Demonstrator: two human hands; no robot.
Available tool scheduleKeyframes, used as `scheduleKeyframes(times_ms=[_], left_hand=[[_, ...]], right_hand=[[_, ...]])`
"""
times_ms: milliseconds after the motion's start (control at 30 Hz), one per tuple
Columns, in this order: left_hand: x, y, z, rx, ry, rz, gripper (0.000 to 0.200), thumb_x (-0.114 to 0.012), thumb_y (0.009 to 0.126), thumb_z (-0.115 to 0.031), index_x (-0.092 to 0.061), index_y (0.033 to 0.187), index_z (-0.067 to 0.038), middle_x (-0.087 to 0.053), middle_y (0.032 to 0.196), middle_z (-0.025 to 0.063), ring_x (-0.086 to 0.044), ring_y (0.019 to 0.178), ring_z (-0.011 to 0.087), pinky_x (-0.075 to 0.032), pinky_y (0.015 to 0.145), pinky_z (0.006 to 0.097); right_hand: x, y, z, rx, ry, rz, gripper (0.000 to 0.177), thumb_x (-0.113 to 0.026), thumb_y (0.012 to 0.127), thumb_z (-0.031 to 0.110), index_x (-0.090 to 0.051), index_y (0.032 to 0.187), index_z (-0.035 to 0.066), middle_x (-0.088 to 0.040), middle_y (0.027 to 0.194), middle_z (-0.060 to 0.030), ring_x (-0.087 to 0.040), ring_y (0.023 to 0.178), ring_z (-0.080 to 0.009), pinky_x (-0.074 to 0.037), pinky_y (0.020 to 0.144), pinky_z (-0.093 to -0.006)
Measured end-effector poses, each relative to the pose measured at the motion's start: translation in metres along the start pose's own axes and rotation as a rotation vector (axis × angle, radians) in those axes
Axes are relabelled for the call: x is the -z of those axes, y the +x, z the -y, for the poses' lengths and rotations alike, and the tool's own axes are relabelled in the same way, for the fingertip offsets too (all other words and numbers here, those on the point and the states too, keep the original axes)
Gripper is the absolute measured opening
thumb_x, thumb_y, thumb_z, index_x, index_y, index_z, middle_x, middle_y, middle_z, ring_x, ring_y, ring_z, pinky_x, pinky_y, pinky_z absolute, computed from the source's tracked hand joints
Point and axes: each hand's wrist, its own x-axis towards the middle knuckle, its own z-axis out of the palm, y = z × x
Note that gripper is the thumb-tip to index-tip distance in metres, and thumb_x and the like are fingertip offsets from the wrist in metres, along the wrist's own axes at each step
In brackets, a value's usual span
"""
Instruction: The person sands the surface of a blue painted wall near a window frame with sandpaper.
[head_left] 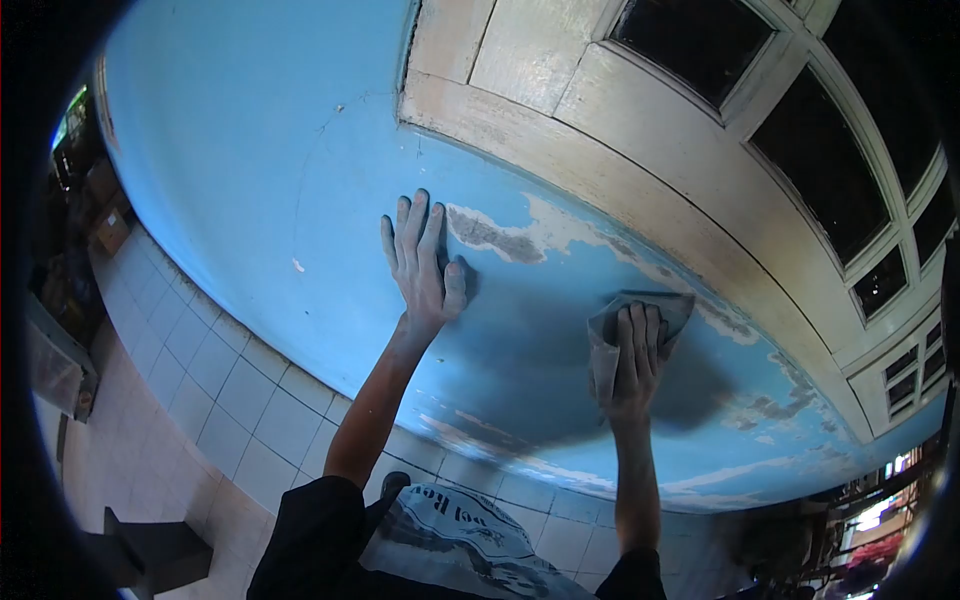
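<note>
Pressing flat against a blue painted wall (pixel 250 150), the left hand (pixel 425 265) lies below the lower left corner of the cream wooden window frame (pixel 620 110). Its fingers are spread and fully straight, the palm is on the paint, and it has hold of nothing. A patch of bare grey plaster (pixel 490 238), where the blue coat has flaked away, sits just beside its thumb, between the hand and the frame's bottom rail.

The right hand (pixel 637 350) is further along under the same rail, well apart from the left. It bears down on a grey folded sheet (pixel 675 310), which looks like sandpaper, though the view is too warped to be sure. The fingers lie nearly straight on top of the sheet, pinning it to the wall, and a turned-up flap of it covers the thumb side of the hand. The sheet touches the wall just below a strip of peeled paint that follows the frame's lower edge.

White square wall tiles (pixel 240 390) run in a band lower down, far from the frame.
</note>
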Motion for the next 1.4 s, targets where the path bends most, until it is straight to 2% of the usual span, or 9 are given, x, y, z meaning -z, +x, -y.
scheduleKeyframes(times_ms=[67,267,367,433,567,733,933,1033,1400], left_hand=[[0.001,-0.002,0.001,0.002,-0.005,0.026,0.057,-0.029,0.097,-0.036,-0.038,0.139,0.003,-0.036,0.144,0.0251,-0.028,0.137,0.0427,-0.01,0.11,0.0592],[0.001,-0.002,0.0,0.018,-0.03,0.025,0.054,-0.03,0.097,-0.034,-0.041,0.138,-0.001,-0.041,0.143,0.021,-0.03,0.137,0.0403,-0.011,0.11,0.0588],[0.001,-0.005,0.002,0.012,-0.044,0.059,0.055,-0.032,0.096,-0.034,-0.04,0.138,0.001,-0.038,0.143,0.0234,-0.029,0.136,0.0419,-0.01,0.111,0.059],[0.004,-0.007,0.004,0.006,-0.055,0.092,0.056,-0.034,0.096,-0.034,-0.038,0.138,0.003,-0.036,0.144,0.0261,-0.028,0.136,0.044,-0.008,0.111,0.0593],[0.013,0.002,0.012,-0.042,-0.088,0.089,0.048,-0.039,0.093,-0.027,-0.046,0.133,-0.001,-0.047,0.138,0.019,-0.037,0.133,0.0364,-0.012,0.111,0.0554],[0.028,0.027,0.048,-0.16,-0.066,0.113,0.046,-0.041,0.091,-0.024,-0.048,0.131,-0.003,-0.05,0.136,0.0177,-0.041,0.131,0.0343,-0.015,0.111,0.0534],[0.022,0.024,0.057,-0.215,0.024,0.09,0.045,-0.037,0.093,-0.026,-0.049,0.131,-0.005,-0.05,0.137,0.0158,-0.039,0.133,0.0348,-0.017,0.111,0.0561],[0.022,0.023,0.056,-0.209,0.017,0.097,0.045,-0.035,0.094,-0.029,-0.05,0.131,-0.007,-0.049,0.137,0.0154,-0.038,0.133,0.0348,-0.017,0.111,0.0562],[0.019,0.023,0.056,-0.234,0.032,0.066,0.045,-0.036,0.096,-0.032,-0.049,0.132,-0.008,-0.049,0.137,0.0157,-0.036,0.134,0.0348,-0.018,0.111,0.056]], right_hand=[[-0.004,0.01,0.016,-0.167,-0.015,-0.081,0.042,-0.061,0.087,0.027,-0.058,0.127,0.011,-0.055,0.133,-0.0038,-0.048,0.127,-0.0207,-0.027,0.112,-0.0435],[-0.006,0.057,0.062,-0.004,-0.039,0.211,0.044,-0.06,0.086,0.021,-0.056,0.129,0.011,-0.055,0.133,-0.0043,-0.046,0.128,-0.0242,-0.028,0.111,-0.0444],[-0.01,0.054,0.076,0.029,-0.057,0.21,0.041,-0.06,0.085,0.02,-0.061,0.125,0.012,-0.056,0.132,-0.003,-0.046,0.128,-0.0235,-0.029,0.111,-0.044],[-0.008,0.059,0.083,-0.185,-0.074,0.03,0.035,-0.06,0.083,0.021,-0.066,0.116,0.013,-0.057,0.131,0.0011,-0.046,0.128,-0.0205,-0.03,0.11,-0.0439],[-0.012,0.067,0.089,-0.125,-0.105,0.016,0.03,-0.062,0.081,0.023,-0.069,0.109,0.014,-0.059,0.129,0.0041,-0.047,0.127,-0.0171,-0.032,0.109,-0.0417],[0.005,0.072,0.056,0.254,-0.341,0.167,0.028,-0.06,0.083,0.022,-0.069,0.109,0.016,-0.059,0.128,0.0069,-0.048,0.125,-0.012,-0.032,0.108,-0.034],[0.006,0.114,0.043,0.568,-0.329,0.203,0.02,-0.071,0.08,0.025,-0.072,0.099,0.019,-0.065,0.116,0.0088,-0.058,0.113,-0.0111,-0.038,0.102,-0.0383],[0.013,0.105,0.037,0.466,-0.27,0.217,0.031,-0.064,0.083,0.024,-0.068,0.113,0.016,-0.06,0.125,0.0062,-0.054,0.119,-0.0127,-0.041,0.104,-0.0338],[0.005,0.082,0.04,0.372,-0.257,0.157,0.03,-0.065,0.084,0.028,-0.069,0.111,0.016,-0.061,0.124,0.0063,-0.054,0.119,-0.0145,-0.041,0.105,-0.0357]])
